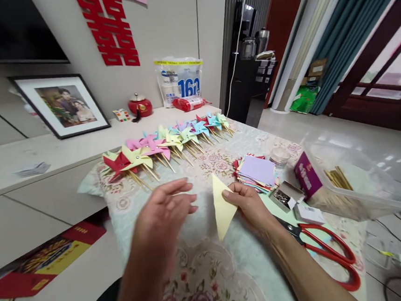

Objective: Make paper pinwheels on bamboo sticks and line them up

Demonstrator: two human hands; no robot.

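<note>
Paper (222,209), pale yellow and folded into a triangle, is standing nearly upright in the right hand (250,203), whose thumb and fingers are pinching it by one corner above the middle of the cloth-covered tabletop (200,228). The left hand (166,205) is hovering just beside it, slightly blurred from where I'm standing, its fingers loosely spread and pointing toward the paper, apart from it.

Just past the right hand, a stack of coloured squares (258,170) is lying with a lavender one uppermost, and a clear round tub (280,155) is sitting beyond it. Nearer the right edge, an open little box (294,191) is showing dark metallic bits (281,197), and a white box (308,213) is resting beside it. Red-handled scissors (326,253) are lying by the right forearm. A clear plastic bin (369,201) is sitting at the right edge, holding thin tan sticks (338,178).

Along the far edge, colourful pinwheels (136,157) are lying in a row, their stems pointing back toward the hands. Beyond that edge, a white cabinet (64,155) is carrying a framed portrait (66,106), a lidded red pot (141,108) and a bag (180,79) marked 160.
</note>
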